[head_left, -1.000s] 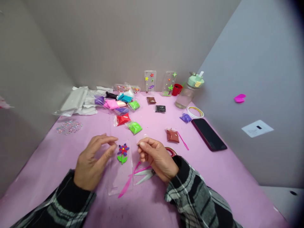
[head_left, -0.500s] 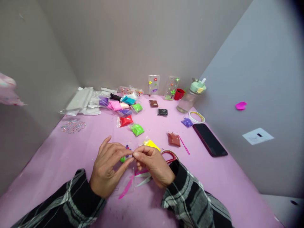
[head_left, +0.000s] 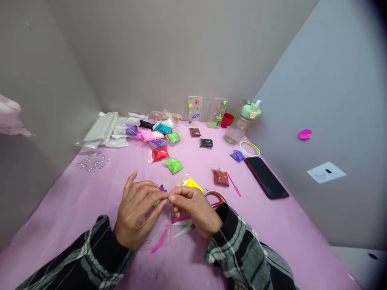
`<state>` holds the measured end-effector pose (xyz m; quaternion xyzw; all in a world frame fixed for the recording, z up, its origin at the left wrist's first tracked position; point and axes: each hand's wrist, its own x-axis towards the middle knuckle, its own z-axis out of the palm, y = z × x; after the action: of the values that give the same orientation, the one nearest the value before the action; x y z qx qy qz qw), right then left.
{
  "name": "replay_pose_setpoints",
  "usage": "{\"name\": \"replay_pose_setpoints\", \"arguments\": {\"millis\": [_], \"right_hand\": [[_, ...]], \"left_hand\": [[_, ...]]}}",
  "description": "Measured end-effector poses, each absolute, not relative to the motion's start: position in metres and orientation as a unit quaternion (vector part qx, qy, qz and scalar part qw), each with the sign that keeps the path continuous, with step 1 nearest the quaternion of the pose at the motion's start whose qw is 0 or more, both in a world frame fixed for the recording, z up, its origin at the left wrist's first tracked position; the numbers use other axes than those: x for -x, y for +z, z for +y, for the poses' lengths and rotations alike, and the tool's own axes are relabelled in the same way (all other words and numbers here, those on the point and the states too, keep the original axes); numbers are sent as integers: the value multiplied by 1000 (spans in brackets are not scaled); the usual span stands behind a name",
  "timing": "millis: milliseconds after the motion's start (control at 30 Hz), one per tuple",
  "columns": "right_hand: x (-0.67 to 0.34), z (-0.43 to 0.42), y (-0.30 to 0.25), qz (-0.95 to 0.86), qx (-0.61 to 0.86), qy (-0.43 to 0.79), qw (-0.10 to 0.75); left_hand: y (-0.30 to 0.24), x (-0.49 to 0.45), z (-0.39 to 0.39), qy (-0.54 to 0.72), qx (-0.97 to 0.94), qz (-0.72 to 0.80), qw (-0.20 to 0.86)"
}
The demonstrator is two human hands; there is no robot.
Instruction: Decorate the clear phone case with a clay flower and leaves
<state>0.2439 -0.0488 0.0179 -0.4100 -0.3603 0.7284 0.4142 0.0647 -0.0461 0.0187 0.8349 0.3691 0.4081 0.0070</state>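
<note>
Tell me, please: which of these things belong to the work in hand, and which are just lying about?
Seemingly in the work:
Left hand and right hand, meeting at the tips
Flower on the clear case, partly hidden by the left hand
Pink tool, nearby

Probably just lying about:
Phone
Drink bottle
Red cup
</note>
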Motion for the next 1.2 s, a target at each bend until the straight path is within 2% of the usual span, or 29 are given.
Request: {"name": "replay_pose_setpoints", "arguments": {"millis": [800, 867, 1000, 1200], "right_hand": [[-245, -49, 19, -351, 403, 734, 418], [-246, -48, 21, -329, 393, 746, 425], [-247, -48, 24, -295, 379, 756, 445], [-247, -47, 23, -288, 379, 753, 454]], "left_hand": [[19, -65, -46, 442, -814, 373, 47], [17, -64, -46, 478, -776, 402, 88], [13, -58, -45, 527, -661, 475, 244], [10, -53, -43, 539, -567, 479, 399]]}}
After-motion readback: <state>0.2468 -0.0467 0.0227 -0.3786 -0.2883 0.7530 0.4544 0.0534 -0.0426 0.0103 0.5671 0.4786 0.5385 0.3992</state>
